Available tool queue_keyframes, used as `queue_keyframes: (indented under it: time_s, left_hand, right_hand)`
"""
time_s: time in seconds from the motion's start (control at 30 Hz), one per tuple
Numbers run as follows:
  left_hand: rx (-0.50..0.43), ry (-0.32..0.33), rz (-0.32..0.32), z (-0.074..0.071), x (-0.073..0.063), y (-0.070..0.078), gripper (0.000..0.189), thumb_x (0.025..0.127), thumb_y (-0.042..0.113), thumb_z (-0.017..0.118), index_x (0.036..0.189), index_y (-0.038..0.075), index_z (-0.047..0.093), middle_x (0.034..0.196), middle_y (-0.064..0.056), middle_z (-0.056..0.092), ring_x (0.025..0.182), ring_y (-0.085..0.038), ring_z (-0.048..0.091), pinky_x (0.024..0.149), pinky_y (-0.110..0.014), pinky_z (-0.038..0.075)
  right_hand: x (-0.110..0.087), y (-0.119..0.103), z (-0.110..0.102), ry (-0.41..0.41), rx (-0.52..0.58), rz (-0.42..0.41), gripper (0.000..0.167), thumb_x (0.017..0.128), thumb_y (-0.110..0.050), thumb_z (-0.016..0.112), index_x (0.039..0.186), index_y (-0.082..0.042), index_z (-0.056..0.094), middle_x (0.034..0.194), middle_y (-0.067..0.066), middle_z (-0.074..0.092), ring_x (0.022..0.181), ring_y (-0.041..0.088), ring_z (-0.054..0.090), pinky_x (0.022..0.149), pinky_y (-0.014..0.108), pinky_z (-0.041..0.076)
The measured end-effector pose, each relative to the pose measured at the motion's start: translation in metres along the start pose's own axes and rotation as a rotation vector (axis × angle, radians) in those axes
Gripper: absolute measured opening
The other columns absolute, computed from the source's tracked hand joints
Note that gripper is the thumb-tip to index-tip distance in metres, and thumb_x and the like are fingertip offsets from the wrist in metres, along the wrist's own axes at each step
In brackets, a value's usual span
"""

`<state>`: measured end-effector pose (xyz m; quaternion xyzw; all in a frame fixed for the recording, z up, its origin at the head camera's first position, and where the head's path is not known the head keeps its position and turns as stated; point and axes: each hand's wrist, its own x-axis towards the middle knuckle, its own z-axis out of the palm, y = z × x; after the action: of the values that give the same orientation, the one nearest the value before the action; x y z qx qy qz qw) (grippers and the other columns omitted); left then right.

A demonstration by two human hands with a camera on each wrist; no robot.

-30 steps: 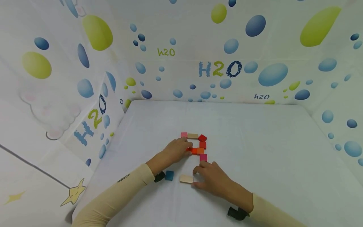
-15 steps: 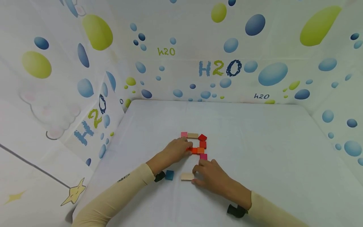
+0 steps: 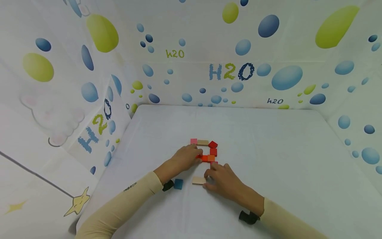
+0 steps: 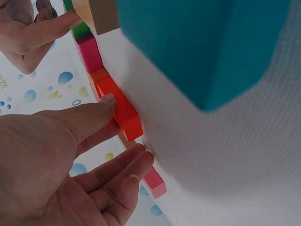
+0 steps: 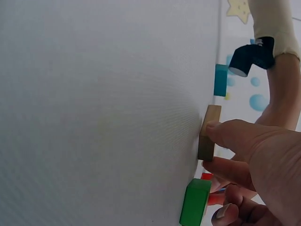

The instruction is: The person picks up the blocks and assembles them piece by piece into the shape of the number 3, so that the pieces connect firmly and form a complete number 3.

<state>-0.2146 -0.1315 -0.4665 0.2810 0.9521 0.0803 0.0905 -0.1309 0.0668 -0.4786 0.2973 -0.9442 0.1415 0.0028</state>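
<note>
My left hand (image 3: 185, 157) pinches a red-orange block (image 4: 123, 109) between thumb and fingers, at the left end of a short row. An orange block (image 3: 211, 158) adjoins it on the right, with a magenta block (image 4: 89, 52) just nearer me. My right hand (image 3: 223, 182) pinches a flat natural-wood block (image 3: 197, 180) lying on the white cloth, thumb on its near side (image 5: 209, 136). Close to the right fingers is a green block (image 5: 195, 202), which the hand hides in the head view. A teal block (image 3: 178, 184) stands apart on the left.
Beyond the left hand, a pink block (image 3: 193, 141), another wood block (image 3: 203, 142), a red pentagonal block (image 3: 213, 144) and a red block (image 3: 213, 152) form a bent line. A white cloth (image 3: 274, 166) covers the table, and printed walls (image 3: 191, 30) enclose it.
The right hand has slid the wood block away from me and slightly right, toward the row's magenta block. The left hand has stayed in place.
</note>
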Motion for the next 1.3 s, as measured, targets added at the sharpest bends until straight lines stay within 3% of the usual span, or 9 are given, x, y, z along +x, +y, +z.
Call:
queue_keyframes:
  time_s: [0.73,1.3]
  left_hand:
    - [0.003,-0.008,0.007,0.000,0.002,-0.002,0.027,0.101,0.034,0.073,0.122,0.018,0.073,0.112,-0.003,0.067,0.101,-0.018,0.059,0.092,-0.034,0.058]
    - [-0.007,-0.013,0.005,-0.002,0.000,-0.001,0.025,0.101,0.033,0.073,0.120,0.018,0.072,0.114,-0.005,0.067,0.105,-0.020,0.061,0.094,-0.037,0.058]
  right_hand:
    - [0.002,0.009,0.001,0.053,-0.027,-0.027,0.027,0.084,-0.044,0.089,0.102,-0.026,0.077,0.090,-0.009,0.054,0.083,0.006,0.050,0.068,0.027,0.034]
    - [0.001,0.013,0.000,0.020,0.019,0.000,0.028,0.085,-0.044,0.089,0.104,-0.026,0.078,0.096,-0.007,0.057,0.088,0.008,0.053,0.071,0.030,0.036]
